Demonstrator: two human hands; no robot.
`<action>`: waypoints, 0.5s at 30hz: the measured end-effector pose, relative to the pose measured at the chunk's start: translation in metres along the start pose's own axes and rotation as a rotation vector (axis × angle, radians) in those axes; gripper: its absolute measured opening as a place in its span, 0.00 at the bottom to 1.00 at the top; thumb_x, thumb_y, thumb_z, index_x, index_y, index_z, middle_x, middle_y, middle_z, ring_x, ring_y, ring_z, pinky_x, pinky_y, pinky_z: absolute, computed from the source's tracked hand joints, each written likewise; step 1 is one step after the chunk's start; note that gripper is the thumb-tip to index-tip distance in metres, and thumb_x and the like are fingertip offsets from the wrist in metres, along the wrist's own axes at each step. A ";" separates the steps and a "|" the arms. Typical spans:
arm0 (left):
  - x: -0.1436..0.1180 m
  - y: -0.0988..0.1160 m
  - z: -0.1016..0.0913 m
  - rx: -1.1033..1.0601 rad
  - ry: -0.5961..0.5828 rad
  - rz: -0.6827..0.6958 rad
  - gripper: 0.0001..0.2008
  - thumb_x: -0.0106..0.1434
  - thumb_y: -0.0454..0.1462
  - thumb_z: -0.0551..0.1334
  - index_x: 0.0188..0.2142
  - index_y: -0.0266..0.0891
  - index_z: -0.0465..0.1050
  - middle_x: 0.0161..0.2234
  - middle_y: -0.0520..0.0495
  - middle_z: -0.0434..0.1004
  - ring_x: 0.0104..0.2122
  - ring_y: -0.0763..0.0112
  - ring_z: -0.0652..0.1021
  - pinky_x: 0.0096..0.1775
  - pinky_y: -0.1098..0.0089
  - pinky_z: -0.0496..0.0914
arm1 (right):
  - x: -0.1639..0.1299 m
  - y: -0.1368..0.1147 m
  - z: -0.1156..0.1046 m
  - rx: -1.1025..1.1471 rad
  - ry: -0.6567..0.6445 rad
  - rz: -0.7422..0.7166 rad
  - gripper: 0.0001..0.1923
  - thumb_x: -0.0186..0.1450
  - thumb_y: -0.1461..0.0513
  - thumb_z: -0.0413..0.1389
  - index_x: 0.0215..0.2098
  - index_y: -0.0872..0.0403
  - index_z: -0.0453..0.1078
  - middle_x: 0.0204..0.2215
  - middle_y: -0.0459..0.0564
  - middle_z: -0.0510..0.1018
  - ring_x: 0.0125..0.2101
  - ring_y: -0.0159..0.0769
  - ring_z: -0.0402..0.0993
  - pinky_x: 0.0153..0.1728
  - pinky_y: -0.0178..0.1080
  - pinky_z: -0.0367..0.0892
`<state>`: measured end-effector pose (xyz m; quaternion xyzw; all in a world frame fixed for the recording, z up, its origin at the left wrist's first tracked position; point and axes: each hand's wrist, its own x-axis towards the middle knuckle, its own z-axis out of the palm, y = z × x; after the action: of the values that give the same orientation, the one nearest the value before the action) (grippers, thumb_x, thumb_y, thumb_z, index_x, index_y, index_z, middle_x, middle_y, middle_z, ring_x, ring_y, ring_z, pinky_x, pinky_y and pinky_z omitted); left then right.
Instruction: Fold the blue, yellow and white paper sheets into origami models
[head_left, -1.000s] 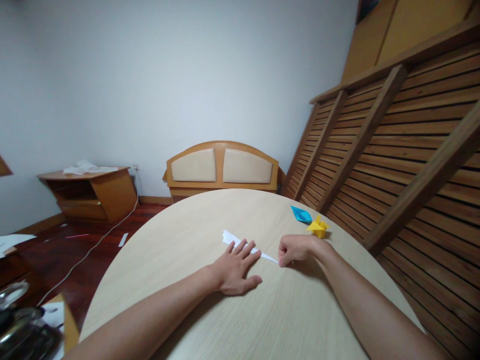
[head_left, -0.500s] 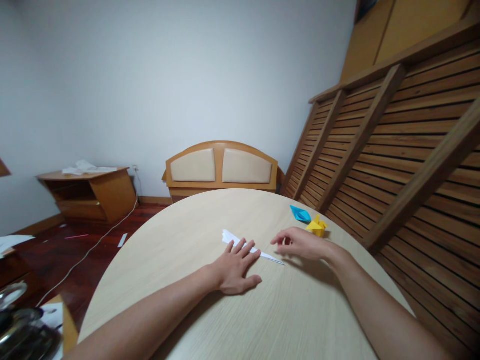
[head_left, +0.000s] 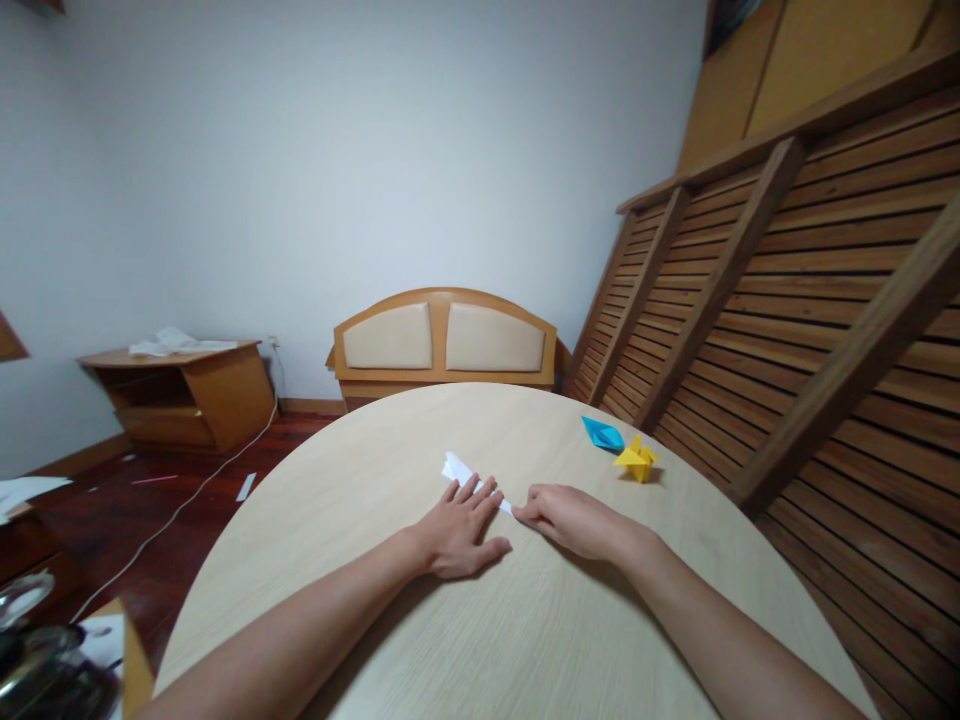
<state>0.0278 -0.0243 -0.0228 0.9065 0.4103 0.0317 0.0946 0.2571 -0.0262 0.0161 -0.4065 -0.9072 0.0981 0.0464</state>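
A narrow strip of folded white paper (head_left: 458, 468) lies slantwise on the round table, its wider pleated end pointing to the far left. My left hand (head_left: 465, 530) rests flat across its middle, fingers spread and thumb stretched out. At the narrow end, my right hand (head_left: 568, 518) is closed, its thumb pressing on the paper and hiding the tip. Beyond the right hand, toward the table's far right edge, are a blue folded-paper boat (head_left: 602, 433) and a yellow folded-paper figure (head_left: 637, 460) with points sticking up.
The pale round table (head_left: 420, 640) spreads under both arms. A wooden slatted frame (head_left: 795, 300) leans along the right side. Behind the table is a padded headboard (head_left: 450, 335). To the left are a low cabinet (head_left: 180, 395) with papers on top and a white cord (head_left: 199, 500) across the floor.
My right hand has come left and down onto the narrow end of the folded paper, its fingers curling in. The left hand stays flat on the paper, shifted slightly left.
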 end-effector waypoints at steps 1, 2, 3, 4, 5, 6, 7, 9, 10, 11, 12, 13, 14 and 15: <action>0.001 -0.003 0.000 -0.001 -0.001 -0.019 0.39 0.69 0.60 0.40 0.70 0.39 0.44 0.71 0.40 0.38 0.70 0.49 0.41 0.66 0.46 0.43 | 0.001 0.000 0.002 -0.016 0.015 -0.029 0.16 0.71 0.61 0.47 0.38 0.54 0.77 0.36 0.53 0.78 0.37 0.39 0.73 0.38 0.35 0.61; 0.002 -0.006 0.000 -0.002 0.000 -0.038 0.39 0.69 0.59 0.39 0.70 0.39 0.44 0.71 0.40 0.38 0.70 0.49 0.41 0.66 0.46 0.43 | 0.002 0.001 0.003 -0.030 0.026 -0.052 0.16 0.71 0.61 0.47 0.39 0.54 0.77 0.36 0.53 0.78 0.37 0.39 0.73 0.38 0.35 0.61; 0.002 -0.008 0.000 -0.002 -0.001 -0.055 0.38 0.70 0.58 0.38 0.70 0.39 0.44 0.71 0.40 0.38 0.70 0.50 0.42 0.66 0.46 0.43 | 0.003 0.001 0.004 -0.042 0.029 -0.067 0.16 0.71 0.61 0.47 0.39 0.53 0.77 0.36 0.53 0.78 0.37 0.39 0.73 0.37 0.35 0.61; 0.003 -0.010 0.000 0.000 -0.001 -0.068 0.38 0.70 0.58 0.37 0.70 0.38 0.44 0.71 0.40 0.38 0.70 0.50 0.42 0.66 0.46 0.42 | 0.003 0.002 0.003 -0.053 0.024 -0.073 0.16 0.71 0.61 0.47 0.38 0.53 0.77 0.36 0.53 0.78 0.36 0.39 0.73 0.37 0.35 0.61; 0.004 -0.012 0.001 0.002 -0.003 -0.078 0.38 0.70 0.58 0.37 0.70 0.38 0.44 0.71 0.39 0.38 0.70 0.50 0.42 0.66 0.46 0.42 | 0.003 0.003 0.002 -0.066 0.014 -0.074 0.15 0.70 0.62 0.47 0.38 0.53 0.77 0.36 0.53 0.78 0.36 0.39 0.74 0.36 0.35 0.61; 0.004 -0.013 0.000 0.004 -0.004 -0.085 0.38 0.70 0.58 0.37 0.70 0.37 0.44 0.71 0.39 0.38 0.70 0.50 0.42 0.66 0.46 0.42 | 0.002 0.003 0.001 -0.082 -0.001 -0.074 0.15 0.70 0.62 0.48 0.36 0.53 0.77 0.35 0.53 0.79 0.36 0.39 0.74 0.36 0.35 0.60; 0.004 -0.014 0.000 0.006 -0.004 -0.086 0.38 0.70 0.58 0.37 0.70 0.38 0.44 0.71 0.39 0.38 0.70 0.50 0.42 0.66 0.46 0.42 | 0.001 0.002 -0.001 -0.102 -0.018 -0.074 0.14 0.69 0.63 0.49 0.34 0.53 0.77 0.35 0.53 0.79 0.35 0.39 0.74 0.35 0.35 0.60; 0.003 -0.014 -0.001 0.009 -0.003 -0.081 0.37 0.70 0.59 0.38 0.71 0.43 0.44 0.71 0.40 0.38 0.69 0.48 0.42 0.65 0.45 0.43 | -0.003 0.001 -0.006 -0.140 -0.050 -0.063 0.14 0.68 0.64 0.50 0.33 0.54 0.77 0.35 0.53 0.80 0.35 0.39 0.74 0.35 0.35 0.59; 0.003 -0.014 -0.002 0.009 -0.002 -0.074 0.36 0.70 0.59 0.38 0.70 0.46 0.43 0.71 0.40 0.38 0.69 0.47 0.42 0.65 0.44 0.43 | -0.005 -0.001 -0.007 -0.151 -0.059 -0.052 0.14 0.68 0.64 0.50 0.33 0.54 0.77 0.35 0.54 0.80 0.36 0.40 0.74 0.35 0.35 0.59; 0.003 -0.014 -0.002 0.010 -0.002 -0.066 0.35 0.69 0.59 0.39 0.70 0.49 0.43 0.71 0.41 0.38 0.69 0.46 0.42 0.65 0.43 0.43 | -0.008 -0.001 -0.008 -0.155 -0.059 -0.041 0.14 0.68 0.63 0.49 0.33 0.54 0.77 0.36 0.54 0.81 0.36 0.40 0.75 0.35 0.36 0.59; 0.002 -0.013 -0.002 0.012 -0.002 -0.058 0.35 0.69 0.60 0.39 0.70 0.52 0.43 0.71 0.41 0.37 0.69 0.45 0.42 0.64 0.42 0.43 | -0.010 -0.002 -0.008 -0.153 -0.054 -0.034 0.14 0.68 0.63 0.49 0.34 0.54 0.77 0.36 0.54 0.81 0.36 0.40 0.75 0.35 0.36 0.60; 0.002 -0.013 -0.003 0.013 -0.004 -0.054 0.34 0.69 0.60 0.39 0.70 0.54 0.43 0.71 0.42 0.37 0.69 0.44 0.42 0.64 0.41 0.43 | -0.013 -0.002 -0.008 -0.149 -0.043 -0.034 0.15 0.69 0.62 0.48 0.35 0.53 0.77 0.36 0.54 0.81 0.37 0.40 0.75 0.36 0.36 0.60; 0.002 -0.013 -0.003 0.014 -0.005 -0.053 0.34 0.69 0.60 0.40 0.70 0.55 0.43 0.71 0.42 0.37 0.69 0.43 0.42 0.64 0.41 0.43 | -0.016 -0.002 -0.007 -0.143 -0.032 -0.040 0.15 0.69 0.62 0.48 0.35 0.53 0.77 0.36 0.53 0.81 0.37 0.40 0.75 0.36 0.36 0.60; 0.002 -0.013 -0.003 0.013 -0.005 -0.054 0.34 0.69 0.61 0.40 0.70 0.55 0.43 0.71 0.42 0.37 0.69 0.43 0.42 0.64 0.41 0.43 | -0.018 -0.001 -0.006 -0.137 -0.025 -0.047 0.16 0.69 0.62 0.47 0.35 0.53 0.78 0.36 0.53 0.81 0.37 0.40 0.75 0.36 0.35 0.60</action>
<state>0.0189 -0.0141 -0.0229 0.8958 0.4345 0.0242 0.0903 0.2696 -0.0395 0.0223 -0.3861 -0.9215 0.0397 0.0092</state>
